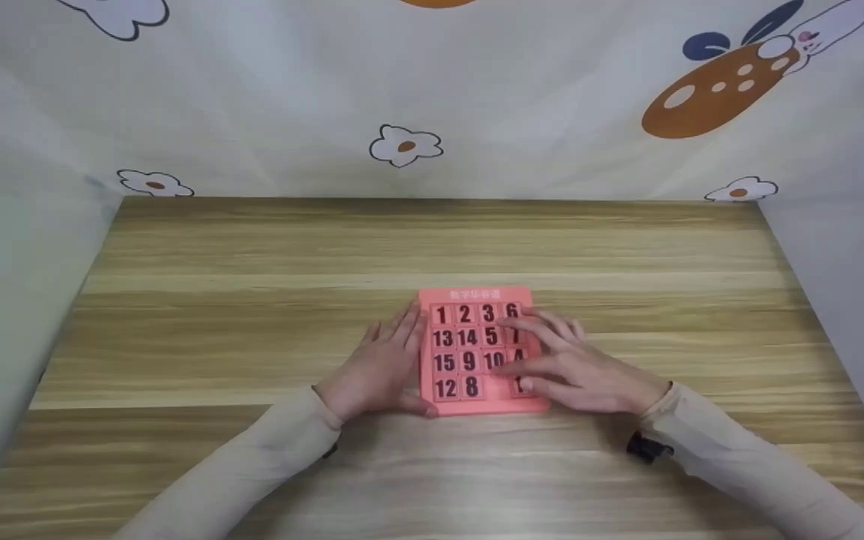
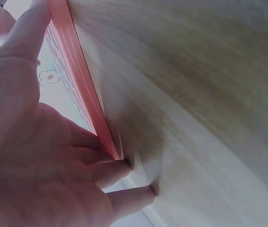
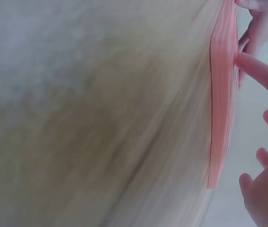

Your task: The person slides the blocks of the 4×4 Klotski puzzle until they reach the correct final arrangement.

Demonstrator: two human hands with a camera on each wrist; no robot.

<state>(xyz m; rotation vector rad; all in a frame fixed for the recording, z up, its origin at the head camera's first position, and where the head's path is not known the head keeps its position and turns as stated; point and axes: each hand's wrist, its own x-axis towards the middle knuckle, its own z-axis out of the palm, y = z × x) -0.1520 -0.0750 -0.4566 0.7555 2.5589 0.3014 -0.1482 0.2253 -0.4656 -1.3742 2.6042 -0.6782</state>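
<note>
Wood-grained tabletop [image 1: 237, 315] spans the frame's lower part, with pale sleeves [image 1: 267, 454] entering from the bottom edge. At lower centre, the left hand [image 1: 381, 369] rests, fingers fairly straight, against the left side of a pink number puzzle [image 1: 488, 407]; the right hand [image 1: 578, 369] spreads loosely over its right-hand tiles. Beyond, a flower-printed cloth [image 1: 289, 97] fills the top.
</note>
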